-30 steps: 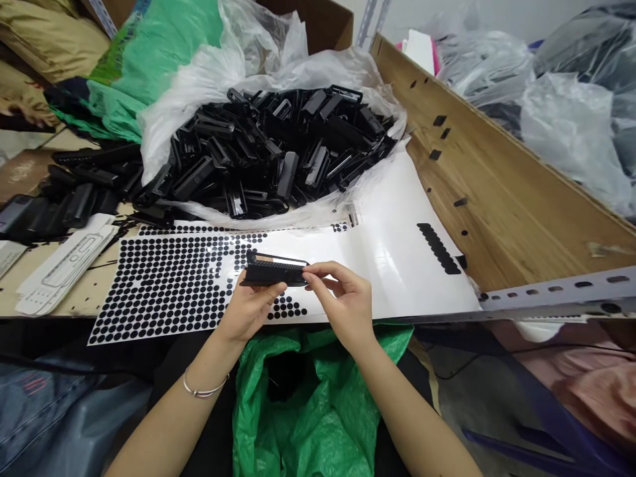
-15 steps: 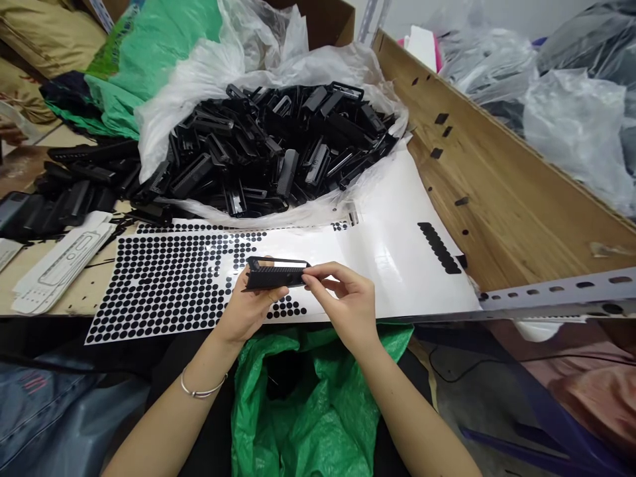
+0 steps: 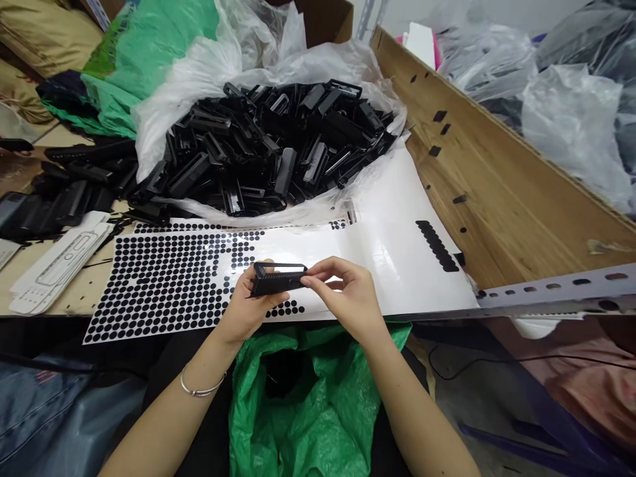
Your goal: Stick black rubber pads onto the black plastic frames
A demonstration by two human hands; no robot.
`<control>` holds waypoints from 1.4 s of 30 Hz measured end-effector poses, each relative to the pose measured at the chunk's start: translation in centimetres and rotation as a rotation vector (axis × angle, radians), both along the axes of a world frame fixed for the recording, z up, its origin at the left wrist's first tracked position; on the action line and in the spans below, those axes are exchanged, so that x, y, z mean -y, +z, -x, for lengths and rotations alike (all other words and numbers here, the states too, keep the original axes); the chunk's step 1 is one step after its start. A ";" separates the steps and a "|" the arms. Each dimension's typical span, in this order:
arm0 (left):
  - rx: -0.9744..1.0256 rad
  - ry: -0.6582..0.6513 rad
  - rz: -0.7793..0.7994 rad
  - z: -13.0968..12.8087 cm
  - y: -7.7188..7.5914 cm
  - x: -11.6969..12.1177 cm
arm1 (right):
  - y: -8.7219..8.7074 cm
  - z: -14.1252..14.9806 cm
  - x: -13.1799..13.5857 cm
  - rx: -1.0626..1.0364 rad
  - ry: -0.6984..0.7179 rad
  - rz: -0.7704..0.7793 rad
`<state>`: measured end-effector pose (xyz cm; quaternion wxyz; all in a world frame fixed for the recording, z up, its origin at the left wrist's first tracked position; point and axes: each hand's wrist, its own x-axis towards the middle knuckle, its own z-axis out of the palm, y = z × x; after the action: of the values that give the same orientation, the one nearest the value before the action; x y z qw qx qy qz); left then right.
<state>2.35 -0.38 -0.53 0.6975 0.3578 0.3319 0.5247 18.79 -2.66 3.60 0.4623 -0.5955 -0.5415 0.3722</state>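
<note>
My left hand point(image 3: 251, 306) grips a black plastic part with a slotted frame point(image 3: 273, 283) by its left end, thumb below it. Fingers of my right hand point(image 3: 345, 288) are pinched together at the part's right end, touching it; whether a small piece sits between those fingertips is hidden. The part is held just above the table's front edge. Beneath and behind it lies a white sheet with rows of black round stickers point(image 3: 154, 281), some spots bare. Farther back, many similar black parts point(image 3: 278, 146) are heaped in a clear plastic bag point(image 3: 199, 73).
An open green woven sack point(image 3: 303, 417) hangs below the table edge at my lap. White printed cards point(image 3: 62, 262) lie at left beside more black parts point(image 3: 74, 199). A wooden side board point(image 3: 497, 179) bounds the right. Another person's hand point(image 3: 22, 152) shows at far left.
The black part has tilted slightly and shifted a little right and down in my hands. At far left, the other person's hand now has a black item by it.
</note>
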 end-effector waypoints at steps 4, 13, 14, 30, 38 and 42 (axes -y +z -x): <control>0.054 0.001 0.001 0.2 0.1 0.0 | -0.1 -0.5 -0.1 0.088 0.004 0.040; 0.203 0.012 0.096 0.3 -0.9 -0.2 | 0.1 -2.2 0.0 -0.085 0.192 -0.296; 0.216 0.012 0.098 0.4 -0.9 -0.2 | 0.2 -2.3 0.1 -0.080 0.203 -0.330; 0.254 -0.023 0.130 1.0 -0.5 0.0 | -0.5 2.2 1.5 -0.468 0.179 -0.048; 0.222 -0.052 0.108 1.0 -0.6 0.1 | -0.8 2.6 1.8 -0.654 0.101 0.053; 0.235 -0.100 0.044 0.9 -0.4 0.0 | -0.8 2.1 1.6 -0.652 0.188 0.050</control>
<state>1.43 -0.40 -0.93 0.7647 0.2945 0.2411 0.5200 16.66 -4.25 2.83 0.5601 -0.4036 -0.4084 0.5972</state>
